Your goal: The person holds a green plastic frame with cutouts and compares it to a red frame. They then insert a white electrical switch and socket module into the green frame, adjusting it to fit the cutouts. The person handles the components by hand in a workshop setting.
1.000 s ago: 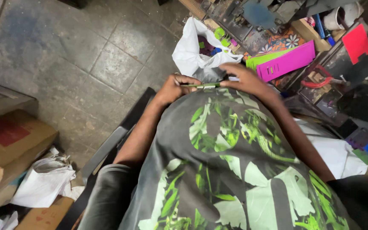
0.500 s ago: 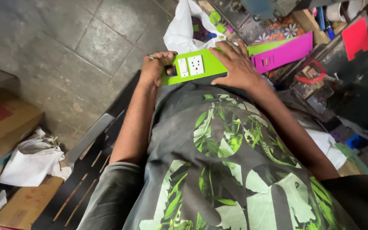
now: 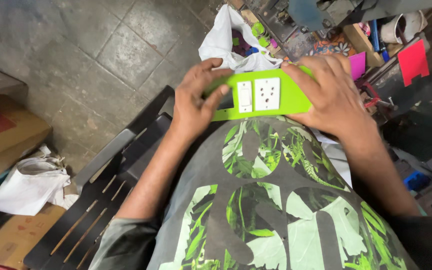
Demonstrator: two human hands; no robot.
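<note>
Both hands' grip hides the green switch plate's (image 3: 281, 107) ends.

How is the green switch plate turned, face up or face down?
Face up: the green plate shows its white switch and socket to the camera.

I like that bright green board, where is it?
In the head view, the green board sits upper middle, held between the left hand and right hand, just before the white bag.
</note>
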